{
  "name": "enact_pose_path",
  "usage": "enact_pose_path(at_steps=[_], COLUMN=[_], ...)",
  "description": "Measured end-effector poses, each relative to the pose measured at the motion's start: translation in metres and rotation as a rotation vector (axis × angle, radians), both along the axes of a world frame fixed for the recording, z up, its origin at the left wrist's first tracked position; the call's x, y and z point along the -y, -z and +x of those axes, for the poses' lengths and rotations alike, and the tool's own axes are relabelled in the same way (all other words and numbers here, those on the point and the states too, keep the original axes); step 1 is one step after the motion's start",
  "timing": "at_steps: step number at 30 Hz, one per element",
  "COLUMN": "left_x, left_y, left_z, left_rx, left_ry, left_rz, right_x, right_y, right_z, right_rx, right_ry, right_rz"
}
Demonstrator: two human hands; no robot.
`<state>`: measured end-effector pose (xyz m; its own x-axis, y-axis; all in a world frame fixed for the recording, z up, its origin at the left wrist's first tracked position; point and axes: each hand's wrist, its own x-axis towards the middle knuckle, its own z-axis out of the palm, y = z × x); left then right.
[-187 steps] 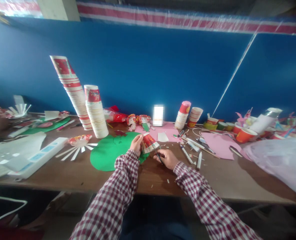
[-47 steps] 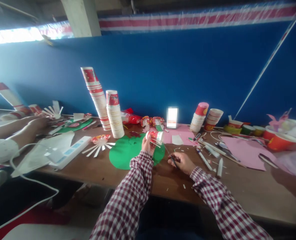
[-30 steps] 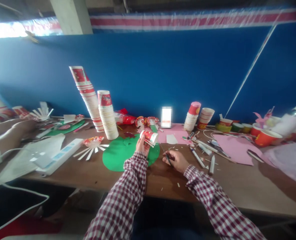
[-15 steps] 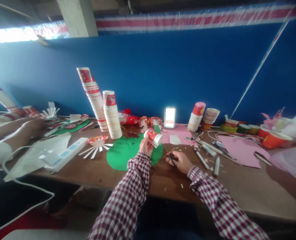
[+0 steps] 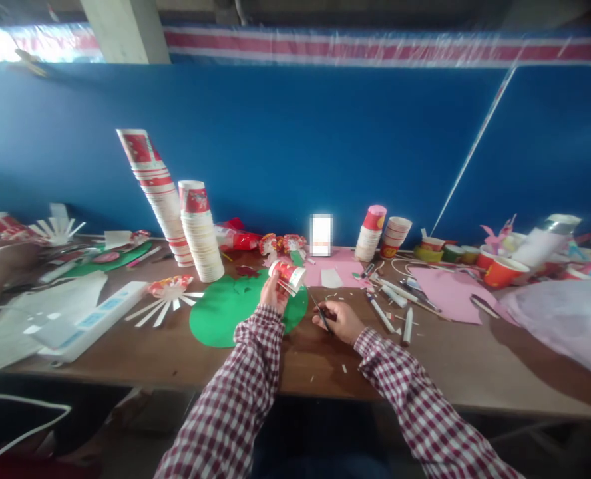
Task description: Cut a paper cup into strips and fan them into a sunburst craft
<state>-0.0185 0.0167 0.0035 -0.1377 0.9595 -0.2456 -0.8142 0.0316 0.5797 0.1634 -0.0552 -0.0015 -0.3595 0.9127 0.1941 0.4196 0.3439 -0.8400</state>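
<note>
Maroon-and-white checked sleeves [image 5: 235, 392] stand out against a brown bench [image 5: 315, 379] and a deep blue wall [image 5: 295, 133].
The held paper cup [image 5: 286, 273] mixes red print with white, beside dark scissors [image 5: 323, 317] and a sheet of plain bright green paper [image 5: 210, 316]; a pale pink sheet [image 5: 445, 293] lies at right. The tall cup stack [image 5: 163, 203] is white with red bands, its shorter neighbour [image 5: 200, 249] mostly white below a red patterned top. A fringed cup [image 5: 168, 288] pairs red-orange patterning with white strips, the power strip [image 5: 98, 322] is white with blue patches, and red and white stripes run along the banner [image 5: 325, 48].
</note>
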Motion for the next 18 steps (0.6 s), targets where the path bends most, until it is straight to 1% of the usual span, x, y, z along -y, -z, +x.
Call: enact_pose_path(at_steps=[9,18], left_x=[0.001,0.011], left_y=[0.002,-0.005], left_z=[0.0,0.006], left_rx=[-0.05,-0.14], left_ry=[-0.002,0.032], left_rz=[0.024,0.094], right_x=[-0.001,0.002], right_y=[0.002,-0.003], right_z=[0.001,0.002], right_rx=[0.025,0.071], right_ry=[-0.004,-0.004], right_rz=[0.003,0.026])
